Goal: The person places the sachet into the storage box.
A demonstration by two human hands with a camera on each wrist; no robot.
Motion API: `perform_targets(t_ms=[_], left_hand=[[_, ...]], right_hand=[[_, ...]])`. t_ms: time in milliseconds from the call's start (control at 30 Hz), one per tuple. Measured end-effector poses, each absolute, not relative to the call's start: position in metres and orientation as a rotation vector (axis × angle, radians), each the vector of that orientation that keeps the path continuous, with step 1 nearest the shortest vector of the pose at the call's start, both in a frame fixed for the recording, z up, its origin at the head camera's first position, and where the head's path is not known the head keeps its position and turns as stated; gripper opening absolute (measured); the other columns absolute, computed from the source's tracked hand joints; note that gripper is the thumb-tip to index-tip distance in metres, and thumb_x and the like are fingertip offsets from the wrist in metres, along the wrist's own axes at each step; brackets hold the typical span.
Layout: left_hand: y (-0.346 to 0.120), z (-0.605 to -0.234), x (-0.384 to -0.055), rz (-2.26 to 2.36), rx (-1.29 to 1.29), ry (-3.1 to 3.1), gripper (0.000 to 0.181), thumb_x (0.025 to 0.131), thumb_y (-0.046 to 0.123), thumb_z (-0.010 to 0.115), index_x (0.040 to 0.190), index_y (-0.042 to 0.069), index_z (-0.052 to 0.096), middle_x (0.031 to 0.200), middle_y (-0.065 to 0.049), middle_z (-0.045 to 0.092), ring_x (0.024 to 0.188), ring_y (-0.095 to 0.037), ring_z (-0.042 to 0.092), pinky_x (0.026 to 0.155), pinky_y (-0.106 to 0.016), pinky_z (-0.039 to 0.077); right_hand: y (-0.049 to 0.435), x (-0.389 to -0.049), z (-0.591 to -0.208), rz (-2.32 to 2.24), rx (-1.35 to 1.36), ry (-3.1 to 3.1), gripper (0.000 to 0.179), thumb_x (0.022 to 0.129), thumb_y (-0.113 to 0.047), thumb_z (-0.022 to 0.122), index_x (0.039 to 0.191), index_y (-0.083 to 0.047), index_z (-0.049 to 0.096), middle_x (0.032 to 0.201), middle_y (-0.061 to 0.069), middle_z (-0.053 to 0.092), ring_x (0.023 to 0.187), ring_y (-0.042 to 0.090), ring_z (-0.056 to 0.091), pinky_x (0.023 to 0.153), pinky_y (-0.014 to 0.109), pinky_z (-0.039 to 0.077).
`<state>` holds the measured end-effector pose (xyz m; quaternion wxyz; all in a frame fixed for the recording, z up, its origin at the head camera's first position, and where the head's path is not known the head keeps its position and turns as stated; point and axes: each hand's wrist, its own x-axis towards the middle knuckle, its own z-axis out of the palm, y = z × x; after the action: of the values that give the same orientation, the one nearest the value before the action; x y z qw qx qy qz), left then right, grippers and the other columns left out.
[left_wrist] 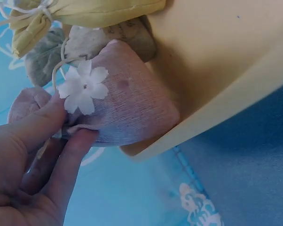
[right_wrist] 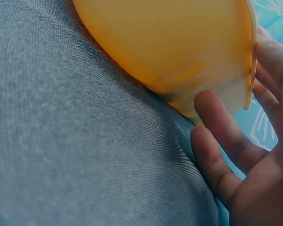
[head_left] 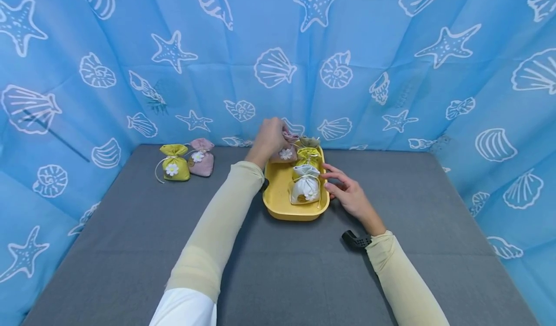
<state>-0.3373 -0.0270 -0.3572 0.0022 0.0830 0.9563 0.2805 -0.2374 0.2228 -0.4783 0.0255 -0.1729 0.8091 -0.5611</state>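
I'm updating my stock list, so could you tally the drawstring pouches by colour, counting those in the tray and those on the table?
Yellow pouches: 2
Pink pouches: 2
White pouch: 1
Grey pouch, partly hidden: 1
Total in view: 6

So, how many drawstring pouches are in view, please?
6: yellow pouch and pink pouch on the table; white pouch, second yellow pouch and partly hidden grey pouch in the tray; second pink pouch pinched by the left hand there.
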Motion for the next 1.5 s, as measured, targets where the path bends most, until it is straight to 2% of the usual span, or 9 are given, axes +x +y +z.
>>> perform_targets(t_ms=[200,433,567,833,1033,1133,1233,1367,1500], left_hand=[[-0.025,-0.359,-0.338,0.772,0.277,3.06,0.034,0.085,-0.009,0.059,0.066,0.014,0.043,0.067,-0.001,0.036,0.064,-0.016,0.034,0.054,-0.027,0.032],[-0.019,-0.364,-0.338,0.767,0.289,3.074,0.04,0.087,-0.011,0.053,0.064,0.015,0.034,0.064,0.0,0.026,0.059,-0.015,0.025,0.053,-0.028,0.031],[-0.019,-0.367,-0.338,0.763,0.275,3.056,0.036,0.09,-0.011,0.053,0.067,0.014,0.039,0.066,-0.001,0.035,0.061,-0.016,0.034,0.057,-0.029,0.037],[-0.025,-0.371,-0.342,0.784,0.201,2.931,0.039,0.094,-0.004,0.06,0.066,0.013,0.039,0.067,-0.002,0.034,0.06,-0.016,0.036,0.051,-0.026,0.034],[-0.031,-0.364,-0.341,0.833,0.204,2.913,0.004,0.096,0.003,0.064,0.098,0.006,0.066,0.099,-0.008,0.065,0.083,-0.02,0.059,0.066,-0.029,0.051],[-0.035,-0.358,-0.338,0.872,0.236,2.948,0.021,0.096,0.009,0.069,0.116,0.004,0.068,0.114,-0.012,0.068,0.098,-0.025,0.064,0.082,-0.036,0.056],[-0.04,-0.353,-0.337,0.897,0.264,2.969,0.03,0.095,0.016,0.073,0.121,0.003,0.067,0.118,-0.013,0.067,0.107,-0.027,0.064,0.092,-0.04,0.055],[-0.048,-0.348,-0.332,0.917,0.276,2.975,0.036,0.094,0.024,0.076,0.122,0.005,0.067,0.121,-0.011,0.067,0.111,-0.026,0.063,0.095,-0.042,0.055],[-0.06,-0.348,-0.324,0.954,0.216,2.989,0.03,0.095,0.017,0.071,0.124,0.008,0.067,0.123,-0.008,0.068,0.113,-0.026,0.064,0.093,-0.042,0.055]], right_hand=[[0.222,-0.237,-0.479,-1.735,-0.541,2.497,0.031,0.104,-0.02,0.06,0.132,-0.007,0.064,0.164,0.004,0.039,0.105,0.02,0.066,0.075,0.024,0.058],[0.22,-0.238,-0.478,-1.733,-0.553,2.497,0.031,0.104,-0.021,0.06,0.132,-0.007,0.064,0.164,0.004,0.039,0.105,0.007,0.065,0.076,0.029,0.059],[0.22,-0.238,-0.478,-1.728,-0.554,2.503,0.031,0.104,-0.021,0.06,0.132,-0.007,0.064,0.164,0.004,0.039,0.105,0.007,0.064,0.075,0.028,0.059],[0.221,-0.237,-0.479,-1.742,-0.538,2.484,0.031,0.104,-0.021,0.061,0.132,-0.007,0.064,0.164,0.004,0.038,0.109,0.018,0.063,0.075,0.024,0.058],[0.221,-0.236,-0.479,-1.749,-0.542,2.477,0.031,0.104,-0.021,0.061,0.132,-0.007,0.064,0.165,0.004,0.038,0.107,0.021,0.065,0.076,0.026,0.059],[0.221,-0.237,-0.479,-1.75,-0.552,2.482,0.031,0.104,-0.021,0.061,0.132,-0.007,0.064,0.164,0.004,0.039,0.107,0.02,0.065,0.076,0.025,0.059],[0.222,-0.238,-0.479,-1.757,-0.554,2.481,0.031,0.104,-0.02,0.061,0.131,-0.006,0.064,0.164,0.005,0.039,0.108,0.021,0.064,0.075,0.025,0.059],[0.224,-0.238,-0.48,-1.759,-0.556,2.481,0.031,0.104,-0.019,0.06,0.132,-0.005,0.064,0.164,0.005,0.039,0.107,0.023,0.065,0.075,0.026,0.059],[0.225,-0.238,-0.482,-1.757,-0.57,2.49,0.031,0.104,-0.019,0.06,0.131,-0.005,0.064,0.164,0.006,0.039,0.104,0.021,0.067,0.075,0.027,0.059]])
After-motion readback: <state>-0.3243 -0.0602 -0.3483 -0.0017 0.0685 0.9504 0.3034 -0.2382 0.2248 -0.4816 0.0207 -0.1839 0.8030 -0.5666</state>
